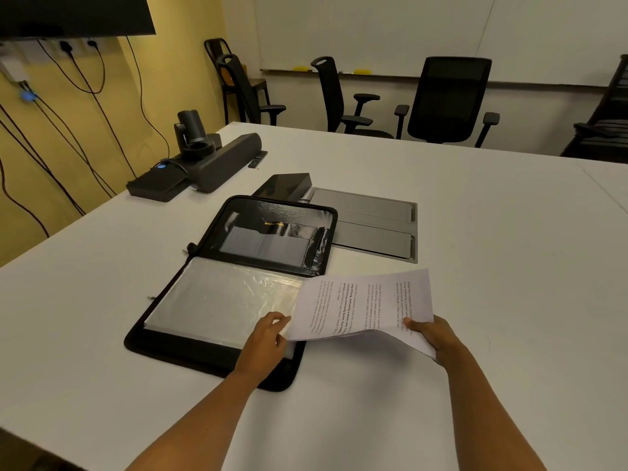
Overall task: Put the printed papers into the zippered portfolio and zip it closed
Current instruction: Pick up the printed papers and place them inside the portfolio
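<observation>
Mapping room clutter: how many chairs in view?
5, behind the table: metal chair in corner, side-on chair, next chair, mesh chair, cropped chair far right. More may be hidden.

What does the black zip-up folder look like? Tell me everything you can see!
The portfolio is black and shiny, like leather, with a zipper round its edge. It lies open and flat on the white table. Its far half has a pocket and gold lettering; its near half holds clear plastic sleeves. The left hand, pinching the printed papers, hovers over its near right corner, and the papers overlap the sleeves' right edge.
</observation>
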Tool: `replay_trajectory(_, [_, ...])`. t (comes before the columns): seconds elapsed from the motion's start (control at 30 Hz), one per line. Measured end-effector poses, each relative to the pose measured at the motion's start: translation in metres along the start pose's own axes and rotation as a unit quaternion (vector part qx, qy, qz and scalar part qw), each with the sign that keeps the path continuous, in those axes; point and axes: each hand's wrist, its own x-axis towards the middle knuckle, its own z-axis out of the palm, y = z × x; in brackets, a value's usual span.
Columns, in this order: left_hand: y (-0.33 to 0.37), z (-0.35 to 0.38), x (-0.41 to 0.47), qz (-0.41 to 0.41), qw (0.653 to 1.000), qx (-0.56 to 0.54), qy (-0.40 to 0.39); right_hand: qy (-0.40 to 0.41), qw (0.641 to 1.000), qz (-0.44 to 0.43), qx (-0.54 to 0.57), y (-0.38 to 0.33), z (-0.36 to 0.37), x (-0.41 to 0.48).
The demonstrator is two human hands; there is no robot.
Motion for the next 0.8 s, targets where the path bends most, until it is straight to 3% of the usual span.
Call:
replay_trajectory(0.13, [0.007, 0.007, -0.004, 0.022, 0.999, 0.003, 0.030, -0.010, 0.999, 0.027, 0.016, 0.007, 0.000, 0.000])
replay_trajectory(0.5, [0.011, 0.013, 0.008, 0.072, 0.989, 0.128, 0.008, -0.069, 0.996, 0.055, -0.016, 0.010, -0.004, -0.004])
replay_trajectory(0.8, [0.030, 0.035, 0.064, -0.038, 0.989, 0.140, -0.035, -0.117, 0.988, 0.096, -0.037, 0.014, -0.012, 0.010])
